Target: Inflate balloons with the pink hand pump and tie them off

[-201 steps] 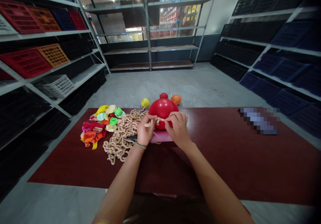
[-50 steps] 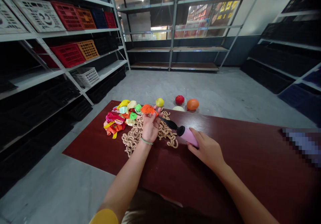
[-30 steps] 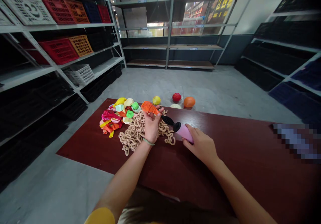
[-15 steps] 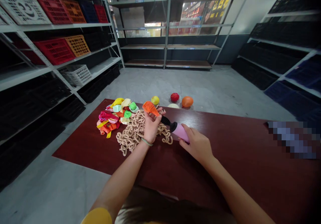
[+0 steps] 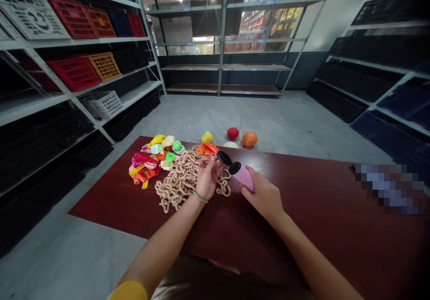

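My right hand (image 5: 264, 192) is wrapped round a pink cylindrical tool (image 5: 244, 178) with a black ribbed head (image 5: 224, 158) that points up and left. Just left of that head is my left hand (image 5: 208, 176), its fingers curled and partly spread; whether they pinch anything small cannot be made out. An orange balloon (image 5: 207, 148) lies beyond my left fingertips, at the back edge of a heap of beige twisted strands (image 5: 179, 176). Left of the heap sits a pile of limp balloons in many colours (image 5: 144, 160).
Dark red table (image 5: 302, 201); a pixelated object (image 5: 386, 188) lies at its right end. Past the far edge are a yellow ball (image 5: 207, 136), a red one (image 5: 233, 133) and an orange one (image 5: 250, 139). Shelves with crates (image 5: 75, 72) stand left.
The orange balloon has left my left hand's fingers and now lies flat behind them. My left hand has shifted slightly right and down, while my right hand still holds the pink tool.
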### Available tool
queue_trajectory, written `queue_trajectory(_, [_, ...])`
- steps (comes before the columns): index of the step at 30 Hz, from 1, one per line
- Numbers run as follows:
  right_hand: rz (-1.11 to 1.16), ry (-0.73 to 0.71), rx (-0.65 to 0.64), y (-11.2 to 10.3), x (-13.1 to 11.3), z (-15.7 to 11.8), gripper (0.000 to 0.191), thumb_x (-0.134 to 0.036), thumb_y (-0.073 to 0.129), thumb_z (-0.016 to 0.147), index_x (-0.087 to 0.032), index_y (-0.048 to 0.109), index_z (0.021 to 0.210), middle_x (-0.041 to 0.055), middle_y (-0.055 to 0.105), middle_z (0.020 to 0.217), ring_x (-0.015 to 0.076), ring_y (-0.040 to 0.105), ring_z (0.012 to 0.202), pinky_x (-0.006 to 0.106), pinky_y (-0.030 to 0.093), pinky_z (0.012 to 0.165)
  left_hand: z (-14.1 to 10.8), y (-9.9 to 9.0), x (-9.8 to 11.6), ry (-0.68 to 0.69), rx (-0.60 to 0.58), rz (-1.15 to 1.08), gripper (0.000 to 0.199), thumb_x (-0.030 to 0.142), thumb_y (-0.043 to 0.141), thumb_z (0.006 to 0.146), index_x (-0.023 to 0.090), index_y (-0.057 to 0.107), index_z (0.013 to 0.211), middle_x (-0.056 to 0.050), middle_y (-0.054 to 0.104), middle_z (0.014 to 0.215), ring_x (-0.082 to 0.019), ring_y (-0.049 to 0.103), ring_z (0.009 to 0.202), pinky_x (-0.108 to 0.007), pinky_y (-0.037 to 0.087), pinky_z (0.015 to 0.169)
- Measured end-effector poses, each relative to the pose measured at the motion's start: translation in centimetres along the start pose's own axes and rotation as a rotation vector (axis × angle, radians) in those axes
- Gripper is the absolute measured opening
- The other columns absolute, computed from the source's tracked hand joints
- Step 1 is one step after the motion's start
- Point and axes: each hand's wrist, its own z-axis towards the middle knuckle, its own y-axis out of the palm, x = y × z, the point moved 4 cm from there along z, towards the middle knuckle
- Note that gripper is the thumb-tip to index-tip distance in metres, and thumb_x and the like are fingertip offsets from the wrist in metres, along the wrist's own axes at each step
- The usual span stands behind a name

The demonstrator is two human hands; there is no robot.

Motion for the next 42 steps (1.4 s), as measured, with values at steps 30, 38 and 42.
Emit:
queue_trajectory(30, [0.081,0.004,-0.023,1.7,0.2,-0.6,0.047,-0.041,0.06,0.082,-0.021,0.054,0.124,0.0066,0.069,0.1,0.0233,0.066,0.085,0.032,0.046,0.07,4.4,4.3,6.8,0.443,0.249,0.128,0.032,0.045,0.044,0.096,0.021,0.039,0.076,0.007,0.037,0.058,-0.004,0.037,0.042,-0.018,0.024,0.038])
queue_trajectory(38, [0.092,0.04,0.029,2.2,0.1,-0.4,0.043,-0.043,0.06,0.081,-0.022,0.055,0.118,0.0061,0.07,0.099,0.0229,0.067,0.084,0.03,0.043,0.067,4.2,5.1,7.9,0.486,0.149,0.182,0.032,0.047,0.05,0.093,0.021,0.039,0.077,0.007,0.039,0.059,-0.005,0.039,0.043,-0.018,0.028,0.038])
queue_trajectory(42, [0.079,0.056,0.067,2.2,0.5,-0.7,0.042,-0.043,0.059,0.082,-0.022,0.054,0.118,0.0054,0.071,0.1,0.0229,0.067,0.085,0.029,0.042,0.066,2.0,5.7,2.4,0.37,0.023,0.275,0.035,0.05,0.056,0.089,0.02,0.042,0.077,0.005,0.045,0.063,-0.006,0.045,0.048,-0.019,0.038,0.042])
